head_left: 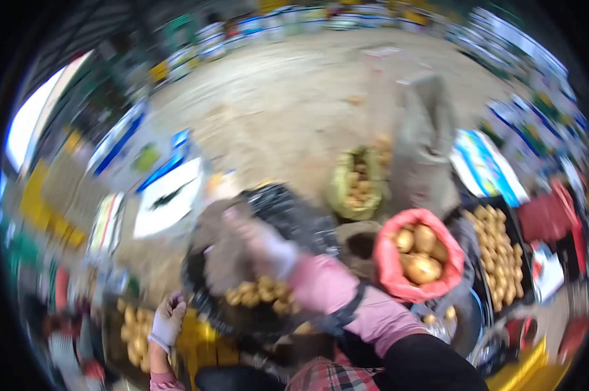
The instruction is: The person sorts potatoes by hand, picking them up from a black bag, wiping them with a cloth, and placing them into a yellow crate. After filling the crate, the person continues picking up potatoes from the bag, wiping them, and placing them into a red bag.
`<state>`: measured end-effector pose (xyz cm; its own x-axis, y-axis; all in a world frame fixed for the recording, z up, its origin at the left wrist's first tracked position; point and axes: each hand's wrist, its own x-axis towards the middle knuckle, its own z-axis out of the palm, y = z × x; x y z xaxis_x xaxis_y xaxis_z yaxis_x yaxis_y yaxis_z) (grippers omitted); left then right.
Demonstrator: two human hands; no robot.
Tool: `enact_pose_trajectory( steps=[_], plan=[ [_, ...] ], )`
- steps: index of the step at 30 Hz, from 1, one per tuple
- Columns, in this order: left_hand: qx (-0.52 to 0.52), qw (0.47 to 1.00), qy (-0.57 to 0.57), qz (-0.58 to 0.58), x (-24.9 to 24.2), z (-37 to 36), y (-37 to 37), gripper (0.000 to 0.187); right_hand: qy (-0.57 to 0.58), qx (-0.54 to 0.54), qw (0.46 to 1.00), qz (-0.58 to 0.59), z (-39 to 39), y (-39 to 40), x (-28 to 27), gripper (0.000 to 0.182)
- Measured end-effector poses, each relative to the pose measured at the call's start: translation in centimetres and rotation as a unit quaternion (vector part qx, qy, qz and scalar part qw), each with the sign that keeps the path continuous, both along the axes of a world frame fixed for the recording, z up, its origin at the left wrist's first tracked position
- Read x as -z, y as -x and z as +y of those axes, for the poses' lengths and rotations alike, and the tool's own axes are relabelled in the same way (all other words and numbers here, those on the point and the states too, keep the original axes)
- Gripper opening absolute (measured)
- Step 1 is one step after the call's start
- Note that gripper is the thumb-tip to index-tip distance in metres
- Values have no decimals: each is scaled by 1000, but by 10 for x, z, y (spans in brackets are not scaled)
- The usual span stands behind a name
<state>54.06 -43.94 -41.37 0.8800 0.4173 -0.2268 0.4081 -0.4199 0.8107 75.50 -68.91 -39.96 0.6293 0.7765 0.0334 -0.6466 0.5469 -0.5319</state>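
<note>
your right hand blurs near potatoes, its grip unreadable, while your left hand half-curls, hold unclear, beside a potato-filled container.

The blurred right hand is at the black bag; the left hand nears 8 o'clock, beside potatoes.

Strong fisheye bending and black corners; motion smears the right arm and surroundings; white daylight glares through the opening, its surroundings dimmer.
</note>
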Motion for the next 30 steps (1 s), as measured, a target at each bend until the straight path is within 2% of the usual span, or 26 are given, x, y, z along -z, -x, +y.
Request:
enact_pose_trajectory(
  steps=[1, 2, 3, 4, 5, 8, 11, 15, 17, 18, 19, 22, 23, 24, 25, 26, 27, 29, 30],
  plan=[
    [61, 998, 10, -2, 17, -6, -42, 30, -54, 80, 995, 0, 2, -1, 4, 41],
    [123, 992, 23, -5, 46, -8, -76, 30, -47, 117, 992, -21, -18, -1, -6, 40],
    [173, 985, 15, 20, 72, -9, -105, 30, -106, 177, 975, -79, -30, 2, -17, 42],
    [218, 975, -4, 48, 95, -17, -140, 30, -114, 183, 972, -91, -36, -4, -16, 47],
    [255, 964, -27, 70, 119, -26, -172, 30, -158, 218, 962, -55, -29, -15, -10, 45],
    [330, 927, -125, 126, 182, -46, -241, 31, -192, 225, 955, -37, -43, -28, 1, 41],
    [369, 880, -249, 166, 237, -55, -289, 32, -129, 168, 976, -56, -72, -25, -8, 47],
    [385, 834, -335, 211, 292, -52, -321, 34, -65, 192, 979, -24, -77, -13, -11, 47],
    [389, 813, -364, 233, 319, -60, -336, 35, -129, 142, 979, 64, -73, -8, -17, 44],
    [388, 808, -372, 240, 329, -62, -341, 36, -137, 168, 974, 61, -63, -10, -9, 42],
    [387, 806, -375, 244, 338, -64, -343, 36, -145, 194, 969, 58, -54, -13, -3, 41],
    [384, 807, -376, 246, 346, -59, -340, 38, -95, 173, 980, 36, -50, -12, 2, 37],
    [380, 812, -372, 240, 344, -56, -335, 38, -43, 208, 976, 55, -45, -10, 2, 31],
    [372, 820, -364, 236, 339, -52, -329, 39, 24, 259, 962, -82, -48, -8, 1, 33],
    [364, 831, -352, 229, 333, -47, -321, 40, 87, 305, 923, -217, -54, -7, 0, 34],
    [351, 849, -330, 218, 326, -41, -311, 40, 109, 177, 972, -107, -56, -5, -4, 33],
    [335, 869, -302, 203, 315, -34, -299, 41, 138, 56, 989, 19, -63, -6, -23, 31],
    [284, 920, -208, 172, 289, -16, -271, 42, 145, 73, 985, -57, -45, 6, -12, 34],
    [249, 947, -134, 155, 274, -5, -256, 43, 192, 119, 963, -144, -32, 10, -3, 35]
  ],
)
